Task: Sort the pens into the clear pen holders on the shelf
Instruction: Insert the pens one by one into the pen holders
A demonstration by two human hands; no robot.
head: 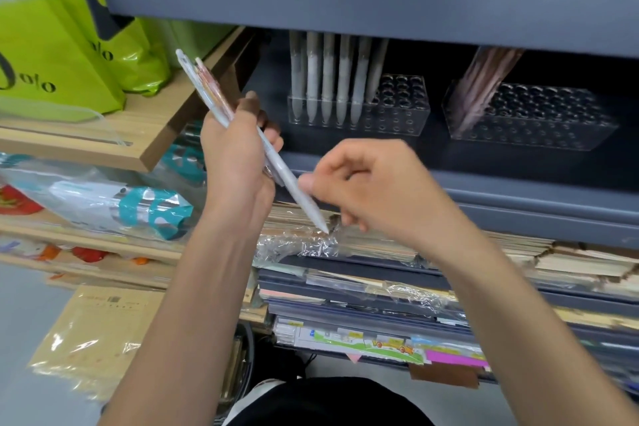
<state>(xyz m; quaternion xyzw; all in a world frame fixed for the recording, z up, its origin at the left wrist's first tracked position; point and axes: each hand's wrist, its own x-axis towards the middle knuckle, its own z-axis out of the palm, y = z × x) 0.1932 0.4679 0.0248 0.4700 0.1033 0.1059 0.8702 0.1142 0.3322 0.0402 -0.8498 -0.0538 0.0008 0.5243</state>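
Centrally, handful of pens (214, 93) gripped in left hand (235, 156), slanting up-left, near the shelf front. One white pen (294, 190) sticks out downward; right hand (373, 190) pinches its lower barrel, fingers curled. Far side, on grey shelf (449, 180): two clear pen holders. Left holder (397, 111) has upright whitish pens (328, 79) along its left part. Right holder (546, 121) has pinkish pens (484, 79) leaning at its left end. Crumpled clear wrap (301, 244) lies just beneath the pen tip. Green bags (52, 55) far left.

Grey metal shelving (345, 7) beside a wooden shelf (148, 135), pale grey floor (20, 322) below.
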